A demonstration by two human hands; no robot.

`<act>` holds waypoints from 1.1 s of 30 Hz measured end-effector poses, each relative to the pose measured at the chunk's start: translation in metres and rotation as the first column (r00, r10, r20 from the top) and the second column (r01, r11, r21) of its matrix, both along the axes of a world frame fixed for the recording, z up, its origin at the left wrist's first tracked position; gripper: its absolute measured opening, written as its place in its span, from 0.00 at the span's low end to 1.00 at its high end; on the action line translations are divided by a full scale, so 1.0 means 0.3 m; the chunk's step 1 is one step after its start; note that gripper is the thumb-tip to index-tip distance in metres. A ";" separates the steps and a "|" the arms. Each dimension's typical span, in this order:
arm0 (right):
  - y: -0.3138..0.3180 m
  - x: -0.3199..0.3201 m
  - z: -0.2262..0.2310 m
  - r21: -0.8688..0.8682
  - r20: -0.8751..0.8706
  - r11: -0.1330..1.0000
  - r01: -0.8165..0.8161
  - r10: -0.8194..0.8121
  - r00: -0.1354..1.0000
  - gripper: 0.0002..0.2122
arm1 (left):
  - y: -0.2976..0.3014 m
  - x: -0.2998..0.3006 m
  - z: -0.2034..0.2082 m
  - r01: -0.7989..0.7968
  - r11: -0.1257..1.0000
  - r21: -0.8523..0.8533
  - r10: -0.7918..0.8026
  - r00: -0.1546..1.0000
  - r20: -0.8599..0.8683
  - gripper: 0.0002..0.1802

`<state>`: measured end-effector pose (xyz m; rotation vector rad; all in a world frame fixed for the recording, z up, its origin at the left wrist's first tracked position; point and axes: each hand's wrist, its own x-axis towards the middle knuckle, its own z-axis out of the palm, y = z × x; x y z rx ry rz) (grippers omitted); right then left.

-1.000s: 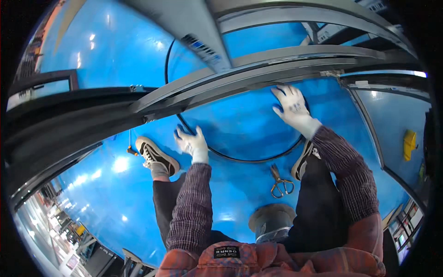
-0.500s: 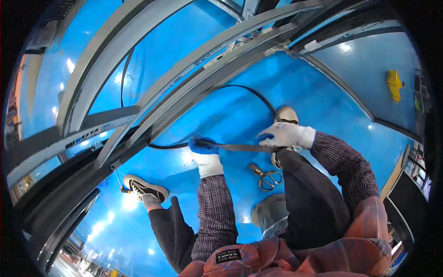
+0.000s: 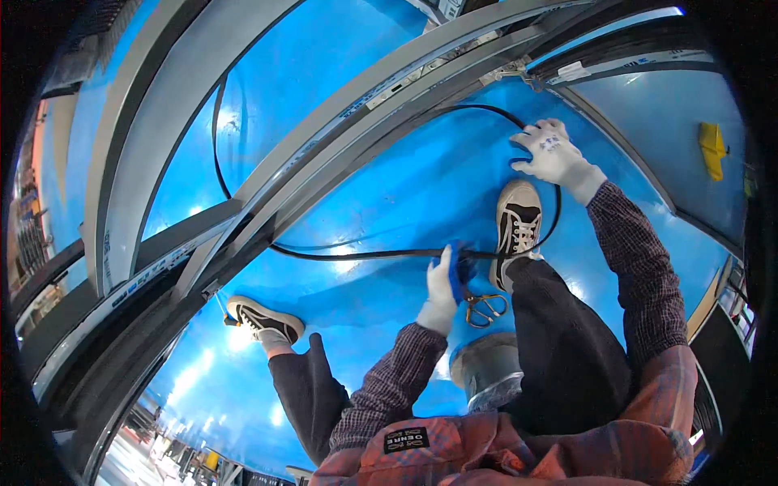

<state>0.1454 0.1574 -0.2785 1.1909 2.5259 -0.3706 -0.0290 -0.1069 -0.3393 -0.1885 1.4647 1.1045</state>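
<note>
Two gloved hands: left point(image 3: 444, 279) and right point(image 3: 551, 154) fingers grip black cord point(image 3: 365, 253).

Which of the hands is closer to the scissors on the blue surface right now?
Left. The left hand, gloved, grips the black strip right beside the scissors. The right hand is far up past the shoe, on the strip's curved part.
</note>
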 end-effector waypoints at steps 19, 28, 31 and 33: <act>0.183 -0.264 -0.212 -0.993 0.045 -0.070 0.098 -0.971 -0.235 0.17 | 0.267 -0.495 0.143 0.670 0.607 -0.426 -0.499 -0.096 -0.861 0.33; 0.220 -0.189 -0.362 -0.836 -0.484 0.403 0.373 -0.862 -0.153 0.23 | 0.313 -0.545 -0.053 0.420 0.493 -0.762 -0.450 -0.627 -0.636 0.41; 0.191 -0.184 -0.230 -0.706 -0.575 0.593 0.387 -0.799 0.174 0.22 | 0.328 -0.545 -0.017 0.431 0.482 -0.763 -0.478 -0.600 -0.641 0.42; 0.184 -0.188 -0.223 -0.659 -0.591 0.652 0.375 -0.757 0.277 0.21 | 0.332 -0.553 -0.011 0.436 0.477 -0.763 -0.485 -0.594 -0.642 0.42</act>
